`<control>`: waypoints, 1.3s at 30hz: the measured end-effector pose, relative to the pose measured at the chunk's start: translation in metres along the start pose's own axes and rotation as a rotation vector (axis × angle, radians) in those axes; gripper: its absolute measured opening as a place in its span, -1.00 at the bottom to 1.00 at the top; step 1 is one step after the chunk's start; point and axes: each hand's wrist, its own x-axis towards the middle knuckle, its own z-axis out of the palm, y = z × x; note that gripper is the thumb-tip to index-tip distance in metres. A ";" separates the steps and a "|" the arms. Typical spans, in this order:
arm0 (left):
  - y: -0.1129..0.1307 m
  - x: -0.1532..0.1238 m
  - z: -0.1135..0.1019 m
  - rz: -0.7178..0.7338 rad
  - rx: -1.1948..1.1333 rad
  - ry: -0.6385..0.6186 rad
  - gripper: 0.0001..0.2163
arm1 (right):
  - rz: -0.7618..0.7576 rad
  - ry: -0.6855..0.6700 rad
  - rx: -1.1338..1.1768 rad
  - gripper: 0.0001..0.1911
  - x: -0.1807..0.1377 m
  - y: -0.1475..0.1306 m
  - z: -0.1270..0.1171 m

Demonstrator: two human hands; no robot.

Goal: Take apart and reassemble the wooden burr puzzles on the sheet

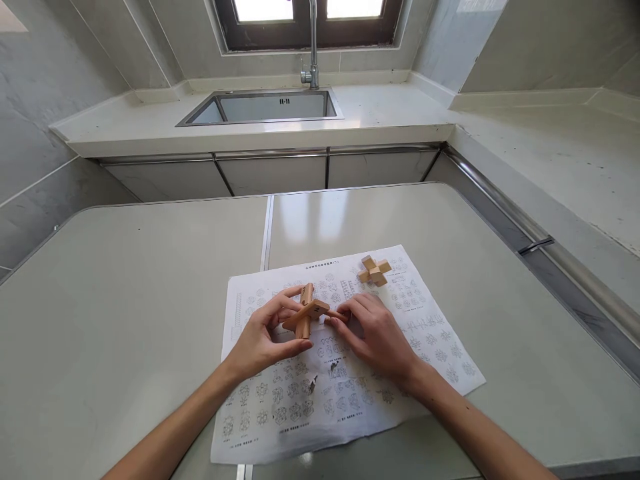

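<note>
My left hand (pixel 273 328) is closed around a brown wooden interlocking puzzle (pixel 306 313), its thumb at the lower end and fingers at the upper end. Crossed pieces make up the puzzle, and small dark marks show on them. From the right, my right hand (pixel 375 337) pinches a slim wooden puzzle piece (pixel 339 315) that reaches toward the puzzle's right side. Whether that piece is joined to the rest I cannot tell. Beneath both hands lies a white instruction sheet (pixel 300 427) printed with many small diagrams, torn in two spots near its middle.
A lighter wooden cross-shaped puzzle (pixel 375 271) rests on the sheet's upper right. The sheet lies on a pale table (pixel 150 300) with a seam down it. Behind stand a counter (pixel 390 110) with a steel sink (pixel 270 107) and a tap (pixel 313 60); another counter runs along the right.
</note>
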 end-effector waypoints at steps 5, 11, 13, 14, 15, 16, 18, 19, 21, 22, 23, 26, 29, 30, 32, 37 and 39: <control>0.000 0.000 -0.001 0.005 -0.004 -0.011 -0.60 | 0.010 0.015 -0.031 -0.88 -0.001 0.001 0.001; -0.001 -0.001 -0.002 0.018 0.003 -0.034 -0.60 | 0.004 0.034 -0.058 -0.88 -0.001 0.003 0.001; 0.000 -0.001 -0.002 0.020 0.004 -0.042 -0.60 | 0.007 0.032 -0.064 -0.89 0.000 0.002 0.001; 0.000 -0.001 -0.002 0.020 0.003 -0.044 -0.60 | 0.010 0.032 -0.066 -0.89 0.000 0.002 0.001; 0.001 -0.001 -0.002 0.020 0.001 -0.045 -0.61 | 0.013 0.033 -0.068 -0.89 0.000 0.002 0.001; 0.002 -0.001 -0.002 0.019 -0.001 -0.046 -0.62 | 0.016 0.034 -0.070 -0.89 0.000 0.002 0.001; 0.003 -0.001 -0.001 0.019 -0.003 -0.051 -0.65 | 0.015 0.035 -0.076 -0.90 0.000 0.002 0.000; 0.004 -0.001 -0.001 0.019 -0.006 -0.053 -0.66 | 0.012 0.036 -0.078 -0.91 0.000 0.002 0.000; 0.004 -0.001 -0.001 0.019 -0.009 -0.058 -0.66 | 0.007 0.048 -0.068 -0.93 0.000 0.001 0.000; 0.004 -0.001 -0.001 0.019 -0.009 -0.063 -0.65 | 0.003 0.059 -0.051 -0.88 0.000 0.001 0.000; 0.004 -0.001 -0.001 0.020 -0.007 -0.068 -0.64 | -0.006 0.072 -0.027 -0.80 0.000 0.000 -0.001; 0.003 -0.001 0.000 0.030 -0.010 -0.095 -0.62 | -0.057 0.100 0.055 -0.57 0.000 -0.002 -0.002; 0.004 -0.002 0.000 0.027 -0.023 -0.130 -0.61 | -0.117 0.089 0.096 -0.48 0.000 -0.004 -0.004; 0.005 -0.002 0.000 0.024 -0.027 -0.140 -0.61 | -0.136 0.077 0.107 -0.47 0.000 -0.005 -0.005; 0.008 -0.001 0.001 0.025 -0.030 -0.165 -0.62 | -0.182 0.049 0.132 -0.48 0.000 -0.006 -0.005; 0.013 0.000 0.000 0.054 -0.010 -0.222 -0.64 | -0.243 0.042 0.154 -0.71 0.002 -0.007 -0.006; 0.013 0.000 0.000 0.053 -0.032 -0.242 -0.64 | -0.231 0.065 0.140 -0.79 0.003 -0.008 -0.006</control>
